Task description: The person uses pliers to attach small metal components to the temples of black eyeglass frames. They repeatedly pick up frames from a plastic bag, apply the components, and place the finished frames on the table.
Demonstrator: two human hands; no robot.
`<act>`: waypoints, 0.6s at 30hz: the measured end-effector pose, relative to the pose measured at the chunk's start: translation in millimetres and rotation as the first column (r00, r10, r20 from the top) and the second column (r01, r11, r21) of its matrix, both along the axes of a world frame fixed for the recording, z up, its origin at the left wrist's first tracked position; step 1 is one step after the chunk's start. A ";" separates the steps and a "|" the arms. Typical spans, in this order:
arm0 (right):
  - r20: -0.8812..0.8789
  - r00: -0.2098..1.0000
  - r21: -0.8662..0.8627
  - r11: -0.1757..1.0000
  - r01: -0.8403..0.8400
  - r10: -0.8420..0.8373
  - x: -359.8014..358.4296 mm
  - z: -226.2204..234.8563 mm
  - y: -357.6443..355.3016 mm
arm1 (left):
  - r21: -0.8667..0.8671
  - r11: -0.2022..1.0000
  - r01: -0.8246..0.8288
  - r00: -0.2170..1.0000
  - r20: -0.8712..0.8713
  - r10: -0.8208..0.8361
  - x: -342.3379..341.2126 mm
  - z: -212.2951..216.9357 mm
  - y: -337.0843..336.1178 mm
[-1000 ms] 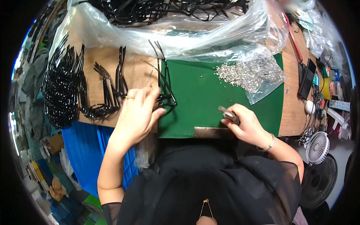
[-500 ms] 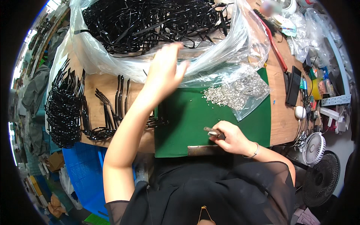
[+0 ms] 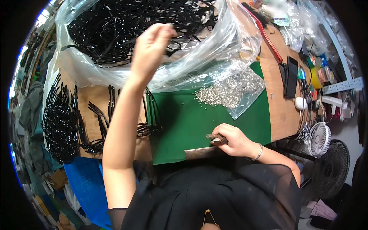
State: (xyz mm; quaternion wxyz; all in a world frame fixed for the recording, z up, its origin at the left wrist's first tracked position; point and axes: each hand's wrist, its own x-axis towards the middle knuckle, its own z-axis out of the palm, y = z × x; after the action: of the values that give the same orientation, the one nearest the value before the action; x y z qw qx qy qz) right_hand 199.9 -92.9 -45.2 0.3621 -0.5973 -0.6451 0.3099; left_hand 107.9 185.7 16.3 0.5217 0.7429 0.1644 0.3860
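Observation:
My left hand (image 3: 153,44) is raised over a large clear plastic bag (image 3: 161,78) filled with a tangle of glossy black plastic pieces (image 3: 111,30), like thin eyeglass parts. Its fingers are drawn together over the heap; whatever is in them blends into the black behind. Low over the green mat (image 3: 172,130), my right hand (image 3: 239,142) wraps round a pair of pliers (image 3: 217,139), jaws pointing left. A metal strip (image 3: 199,153) lies at the mat's front edge. Small silvery bits (image 3: 214,96) are spilled from a small clear bag (image 3: 245,90) on the mat.
Left on the wooden table (image 3: 96,96) stand stacked black eyeglass frames (image 3: 61,126), with loose ones beside them. A blue crate (image 3: 82,188) is below. At right lie a red-handled brush (image 3: 268,38), a black phone (image 3: 291,76), cables and a white fan (image 3: 319,138).
My left hand has moved farther over the black pieces in the large bag. The right hand still holds the pliers over the mat. The whole view has shifted slightly.

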 end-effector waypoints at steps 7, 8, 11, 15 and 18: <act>0.517 0.851 -0.029 0.992 0.122 -0.089 -8.2 7.0 0.4 | -0.530 0.843 0.088 0.982 0.189 0.016 -84.7 26.4 -89.4; 0.581 0.812 -0.074 0.990 0.118 -0.054 -7.6 -0.3 -1.8 | -0.553 0.817 0.161 0.972 0.231 -0.035 -92.2 23.8 -100.3; 0.645 0.762 -0.062 0.991 0.117 -0.050 -10.9 -3.1 -14.8 | -0.768 0.583 0.265 0.962 0.250 -0.108 -117.8 28.1 -145.7; 0.480 0.871 -0.066 0.986 0.150 -0.100 2.4 9.1 -13.5 | -0.742 0.656 0.138 0.989 0.133 -0.057 -126.2 -3.2 -197.9; 0.395 0.907 -0.108 0.972 0.207 -0.149 12.3 -0.6 7.6 | -0.772 0.633 0.054 0.994 -0.017 -0.105 -123.2 -18.1 -215.2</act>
State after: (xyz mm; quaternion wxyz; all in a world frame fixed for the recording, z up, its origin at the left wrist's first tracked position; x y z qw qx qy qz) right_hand 212.2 -85.3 -45.7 0.2106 -0.7278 -0.6215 0.1991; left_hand -15.3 -29.5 -1.8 0.7997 0.4673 0.2960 0.2335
